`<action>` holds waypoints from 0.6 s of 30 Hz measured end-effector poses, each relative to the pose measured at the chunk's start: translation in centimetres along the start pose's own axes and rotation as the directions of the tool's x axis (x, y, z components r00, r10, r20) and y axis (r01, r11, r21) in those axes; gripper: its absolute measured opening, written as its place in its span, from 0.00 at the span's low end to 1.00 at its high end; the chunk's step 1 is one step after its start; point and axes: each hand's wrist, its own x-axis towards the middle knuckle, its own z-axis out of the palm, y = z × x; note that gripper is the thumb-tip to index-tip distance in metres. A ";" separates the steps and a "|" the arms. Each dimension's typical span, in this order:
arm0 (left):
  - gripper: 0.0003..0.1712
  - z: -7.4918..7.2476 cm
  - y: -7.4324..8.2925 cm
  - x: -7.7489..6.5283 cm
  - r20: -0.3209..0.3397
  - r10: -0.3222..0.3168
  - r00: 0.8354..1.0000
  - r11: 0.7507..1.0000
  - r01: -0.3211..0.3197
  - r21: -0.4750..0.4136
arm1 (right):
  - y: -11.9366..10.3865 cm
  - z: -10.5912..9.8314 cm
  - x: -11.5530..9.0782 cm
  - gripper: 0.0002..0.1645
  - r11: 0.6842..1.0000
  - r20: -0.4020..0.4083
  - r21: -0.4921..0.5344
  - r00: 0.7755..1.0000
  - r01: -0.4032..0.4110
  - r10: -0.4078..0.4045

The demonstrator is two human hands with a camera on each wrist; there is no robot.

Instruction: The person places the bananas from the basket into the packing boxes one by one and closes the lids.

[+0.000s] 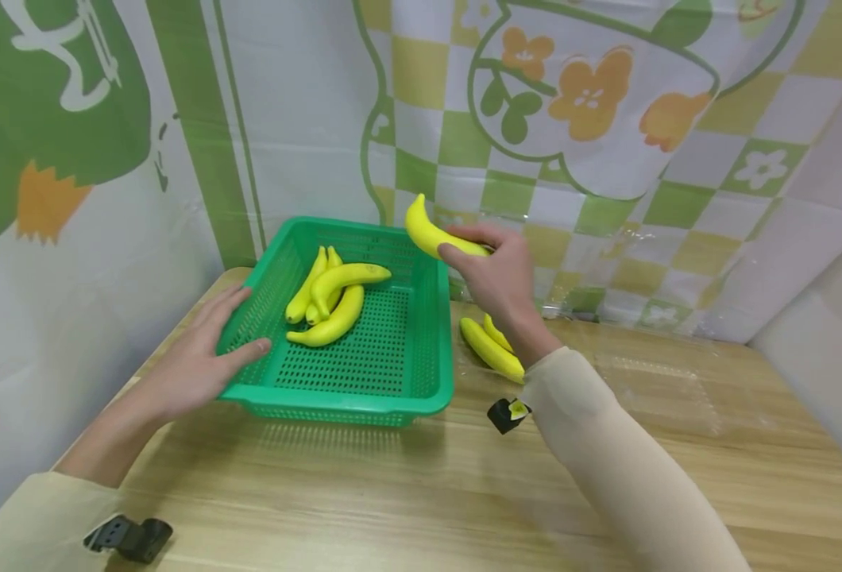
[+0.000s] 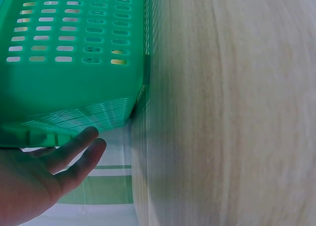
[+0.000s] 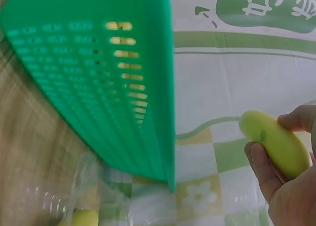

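A green plastic basket (image 1: 392, 401) stands on the table with several yellow bananas (image 1: 335, 322) lying inside at its left part. My left hand (image 1: 202, 357) holds the basket's left rim, thumb over the inner side and fingers outside. In the left wrist view these fingers (image 2: 81, 159) stretch out fairly straight beneath the rim. Above the basket's back right corner, my right hand (image 1: 500, 266) grips one banana (image 1: 431, 234) between thumb and fingers. The right wrist view shows the held banana's (image 3: 276, 142) rounded end, apart from the basket.
To the basket's right, more bananas (image 1: 488, 349) lie on the table, partly behind my right forearm. Clear plastic wrap (image 1: 650, 381) lies over the wooden table (image 1: 364, 492) there. A patterned curtain (image 1: 442, 151) hangs close behind the basket.
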 end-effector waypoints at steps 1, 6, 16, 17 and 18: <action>0.50 0.0 0.0 0.0 0.000 0.000 1.000 1.000 0.000 0.000 | 0.2 -0.3 -0.1 0.17 1.000 -0.004 -0.001 1.000 -0.004 0.004; 0.50 0.1 0.1 0.1 -0.003 0.001 1.000 1.000 -0.001 0.002 | 1.2 -1.6 -0.7 0.17 0.999 -0.007 0.001 0.999 -0.036 0.036; 0.50 0.1 0.1 0.2 0.004 -0.004 1.000 1.000 0.004 -0.001 | 3.9 -3.7 -2.0 0.18 0.998 -0.015 -0.002 0.997 -0.070 0.070; 0.50 0.1 0.1 0.1 0.004 -0.004 1.000 1.000 0.004 0.000 | 4.3 -3.9 -2.3 0.18 0.997 -0.020 -0.013 0.997 -0.070 0.069; 0.50 0.1 0.1 0.1 0.004 -0.005 1.000 1.000 0.005 -0.001 | 4.6 -4.0 -2.5 0.18 0.997 -0.024 -0.022 0.997 -0.072 0.072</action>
